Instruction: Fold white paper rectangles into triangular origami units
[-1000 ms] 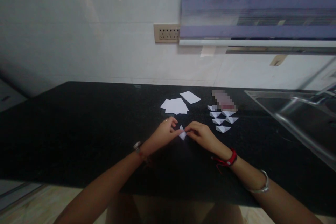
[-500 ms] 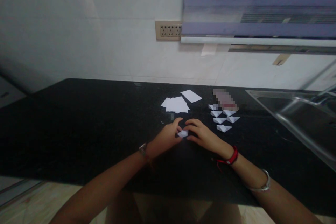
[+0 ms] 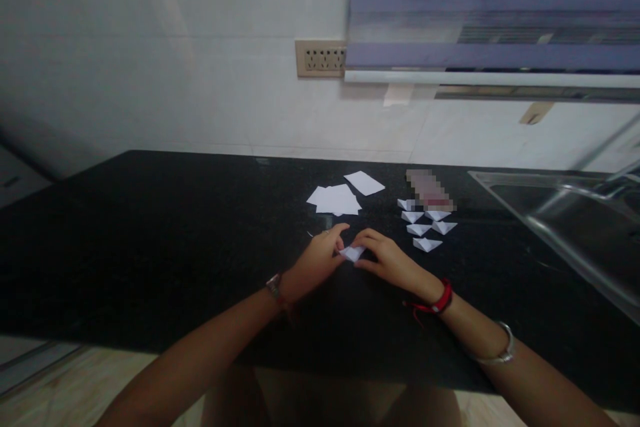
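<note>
A small folded paper boat point(image 3: 353, 253) is between my two hands, just above or on the dark countertop. My left hand point(image 3: 319, 255) pinches its left end with thumb and fingers, the index finger stretched out past it. My right hand point(image 3: 387, 257) grips the right side, fingertips on top and thumb at the near edge. Several finished-looking paper boats point(image 3: 427, 244) lie in a cluster to the right. Beyond my left hand is a loose pile of white paper sheets point(image 3: 337, 199), with another paper stack point(image 3: 365, 183) behind it.
A blurred-out flat object point(image 3: 430, 189) lies behind the boats. At the right, a metal sink point(image 3: 530, 217) is set into the black countertop point(image 3: 175, 233). A socket panel point(image 3: 321, 59) and a purple-and-white sheet point(image 3: 420, 7) are on the tiled wall.
The paper boat has turned slightly and shows a wider, more pointed shape. My right fingers have closed in on it; my left hand has barely moved.
</note>
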A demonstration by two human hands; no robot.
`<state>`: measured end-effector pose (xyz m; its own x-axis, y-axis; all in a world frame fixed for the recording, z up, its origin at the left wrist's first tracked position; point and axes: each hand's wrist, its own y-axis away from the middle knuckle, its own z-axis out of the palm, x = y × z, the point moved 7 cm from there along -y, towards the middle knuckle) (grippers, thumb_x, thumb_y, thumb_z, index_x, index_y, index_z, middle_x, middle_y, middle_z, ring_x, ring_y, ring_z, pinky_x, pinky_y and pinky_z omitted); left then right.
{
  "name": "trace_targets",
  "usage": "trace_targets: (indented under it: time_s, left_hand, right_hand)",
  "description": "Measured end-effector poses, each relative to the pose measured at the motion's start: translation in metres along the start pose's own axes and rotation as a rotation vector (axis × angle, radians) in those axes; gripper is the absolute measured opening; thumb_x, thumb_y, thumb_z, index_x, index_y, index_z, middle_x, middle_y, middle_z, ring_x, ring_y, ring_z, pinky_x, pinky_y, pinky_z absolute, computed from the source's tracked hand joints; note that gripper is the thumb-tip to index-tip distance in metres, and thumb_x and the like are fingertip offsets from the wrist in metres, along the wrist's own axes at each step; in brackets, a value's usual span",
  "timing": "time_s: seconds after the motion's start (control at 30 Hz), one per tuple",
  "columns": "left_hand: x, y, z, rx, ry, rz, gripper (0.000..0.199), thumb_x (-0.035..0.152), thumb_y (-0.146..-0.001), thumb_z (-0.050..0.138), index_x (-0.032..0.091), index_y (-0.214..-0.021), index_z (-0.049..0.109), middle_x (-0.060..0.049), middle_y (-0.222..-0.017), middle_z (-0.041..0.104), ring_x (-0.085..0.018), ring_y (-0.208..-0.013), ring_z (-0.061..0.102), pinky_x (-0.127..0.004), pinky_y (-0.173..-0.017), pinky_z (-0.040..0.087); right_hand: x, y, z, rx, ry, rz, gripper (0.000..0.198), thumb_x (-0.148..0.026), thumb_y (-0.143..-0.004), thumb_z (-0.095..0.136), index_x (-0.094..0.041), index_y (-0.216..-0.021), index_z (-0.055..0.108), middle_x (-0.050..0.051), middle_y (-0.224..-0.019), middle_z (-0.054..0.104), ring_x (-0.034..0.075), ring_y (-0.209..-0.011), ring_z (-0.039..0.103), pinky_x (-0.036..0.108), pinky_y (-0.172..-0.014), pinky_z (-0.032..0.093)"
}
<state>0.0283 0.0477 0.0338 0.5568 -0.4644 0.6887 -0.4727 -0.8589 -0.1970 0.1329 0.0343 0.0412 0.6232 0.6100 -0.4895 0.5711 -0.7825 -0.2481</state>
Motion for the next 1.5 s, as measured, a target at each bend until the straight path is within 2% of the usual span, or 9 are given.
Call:
trace_targets:
  time_s: [0.47, 0.9, 1.2, 1.5]
  left_hand:
    - [0.002, -0.003, 0.001, -0.097, 0.046, 0.000, 0.042, 0.013, -0.071, 0.054, 0.014, -0.112, 0.044, -0.001, -0.076, 0.060, -0.011, -0.068, 0.057, -0.021, -0.064, 0.043]
    - [-0.003, -0.004, -0.001, -0.092, 0.055, 0.004, 0.040, 0.015, -0.071, 0.054, 0.016, -0.110, 0.046, -0.001, -0.076, 0.060, -0.011, -0.068, 0.056, -0.022, -0.064, 0.043]
    - [-0.010, -0.004, 0.003, -0.112, 0.088, 0.012, 0.044, 0.018, -0.070, 0.056, 0.016, -0.112, 0.044, 0.000, -0.074, 0.061, -0.011, -0.066, 0.057, -0.021, -0.062, 0.042]
    - [-0.011, -0.005, 0.000, -0.104, 0.064, 0.014, 0.041, 0.019, -0.070, 0.056, 0.016, -0.110, 0.046, 0.000, -0.076, 0.061, -0.012, -0.069, 0.056, -0.022, -0.063, 0.042]
  right_hand:
    - [-0.003, 0.001, 0.001, -0.033, -0.058, -0.059, 0.007, -0.015, -0.073, 0.056, -0.017, -0.078, 0.061, 0.004, -0.088, 0.053, 0.014, -0.082, 0.052, 0.026, -0.074, 0.041]
    - [-0.003, 0.000, 0.001, -0.033, -0.038, -0.049, 0.018, -0.016, -0.072, 0.057, -0.017, -0.090, 0.060, 0.005, -0.089, 0.055, 0.015, -0.083, 0.053, 0.028, -0.075, 0.042]
    - [-0.006, 0.001, 0.002, -0.053, -0.041, -0.087, 0.010, -0.015, -0.074, 0.054, -0.016, -0.081, 0.062, 0.005, -0.090, 0.054, 0.014, -0.082, 0.052, 0.025, -0.074, 0.042]
    - [0.002, -0.001, 0.000, -0.020, -0.070, -0.017, 0.021, -0.017, -0.068, 0.059, -0.016, -0.089, 0.058, 0.005, -0.085, 0.057, 0.014, -0.076, 0.053, 0.026, -0.067, 0.041]
